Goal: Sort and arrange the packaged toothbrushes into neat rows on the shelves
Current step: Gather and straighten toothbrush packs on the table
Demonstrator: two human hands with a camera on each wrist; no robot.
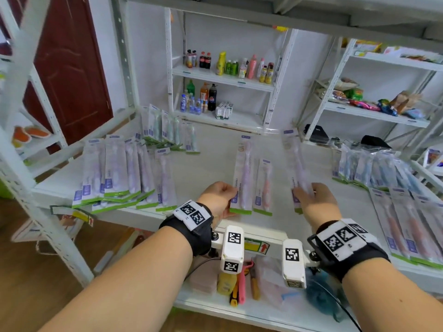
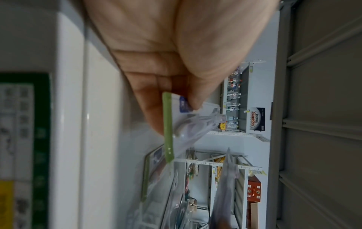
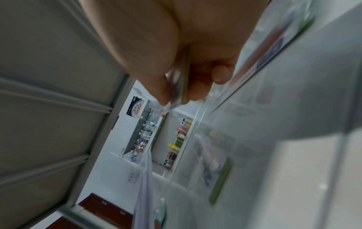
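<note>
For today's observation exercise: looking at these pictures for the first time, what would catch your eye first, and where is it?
Two hands draw the eye at the front of the white shelf: the left hand pinches the green-edged bottom of a clear purple toothbrush pack, and the right hand grips a blurred second purple pack. Overlapping rows of similar packs flank them, purple ones on the left and blue ones on the right.

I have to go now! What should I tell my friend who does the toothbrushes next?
Left hand: pinches the purple pack by its bottom edge.
Right hand: grips another purple pack.
A pink pack lies loose between them on the shelf.
Done: purple row left, blue row and pink row right.
Left: place both held packs and the loose pink one.
</note>
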